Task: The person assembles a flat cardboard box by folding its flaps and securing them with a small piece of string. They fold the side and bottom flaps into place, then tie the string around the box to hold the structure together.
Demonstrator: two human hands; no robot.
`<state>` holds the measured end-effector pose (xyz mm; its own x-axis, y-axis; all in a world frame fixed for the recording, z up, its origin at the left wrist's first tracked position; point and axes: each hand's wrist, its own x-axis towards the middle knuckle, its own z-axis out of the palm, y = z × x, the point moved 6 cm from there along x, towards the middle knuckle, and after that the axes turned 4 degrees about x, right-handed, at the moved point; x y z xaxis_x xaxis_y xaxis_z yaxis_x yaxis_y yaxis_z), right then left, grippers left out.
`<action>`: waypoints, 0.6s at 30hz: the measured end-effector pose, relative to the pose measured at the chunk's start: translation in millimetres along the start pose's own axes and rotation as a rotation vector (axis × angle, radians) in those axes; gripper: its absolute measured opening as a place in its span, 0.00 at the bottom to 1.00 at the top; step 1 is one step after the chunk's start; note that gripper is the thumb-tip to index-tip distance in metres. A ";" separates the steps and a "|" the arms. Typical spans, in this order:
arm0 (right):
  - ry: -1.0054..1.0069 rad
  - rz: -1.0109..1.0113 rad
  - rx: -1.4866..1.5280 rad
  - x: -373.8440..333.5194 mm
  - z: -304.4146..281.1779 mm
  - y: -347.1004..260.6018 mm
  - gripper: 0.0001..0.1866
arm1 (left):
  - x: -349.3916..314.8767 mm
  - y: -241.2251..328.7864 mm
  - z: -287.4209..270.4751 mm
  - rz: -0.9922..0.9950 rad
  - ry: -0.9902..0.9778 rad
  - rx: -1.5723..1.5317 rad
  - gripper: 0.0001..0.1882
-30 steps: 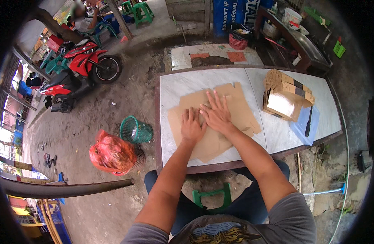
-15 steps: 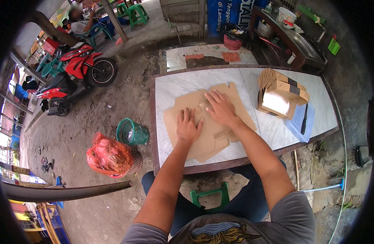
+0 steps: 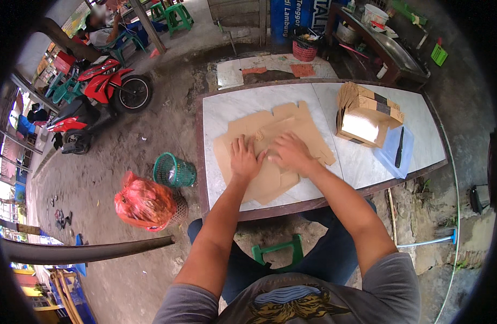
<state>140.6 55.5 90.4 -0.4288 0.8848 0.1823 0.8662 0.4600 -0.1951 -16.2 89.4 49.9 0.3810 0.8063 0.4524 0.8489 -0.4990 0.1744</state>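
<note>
A flat, unfolded brown cardboard box blank (image 3: pixel 308 127) lies on the white marble-patterned table, its edges notched and slotted. Pressed on its left-middle part is my left hand (image 3: pixel 245 159), open, fingers lying flat and pointing away from me. My right hand (image 3: pixel 292 154) rests just to the right, over the middle of the cardboard, with its fingers pointing toward the left hand. Slight motion blur softens the right fingers, which look apart and hold nothing visible. Creased flaps near the cardboard's closer edge are partly covered by my right hand and wrist.
Folded cardboard boxes (image 3: pixel 367 116) with a shiny inner face stand on the table's right. Beside them a black-handled knife (image 3: pixel 399 148) lies on a translucent blue plastic lid (image 3: pixel 386 157). Left of the table are a green basket (image 3: pixel 174 170) and a red plastic bag (image 3: pixel 143 202).
My right hand has slid nearer and left across the cardboard, closer to my left hand. My left hand stays on the cardboard. The whole view has shifted slightly.
</note>
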 end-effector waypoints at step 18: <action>-0.092 -0.031 0.219 -70.4 0.6 -33.9 0.26 | -48.4 8.5 9.3 0.060 -0.147 0.011 0.29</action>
<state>141.3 -22.3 83.6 -0.4847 0.8684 0.1047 0.7801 0.4834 -0.3971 -24.0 49.1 21.4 0.4798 0.8137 0.3283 0.8269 -0.5444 0.1409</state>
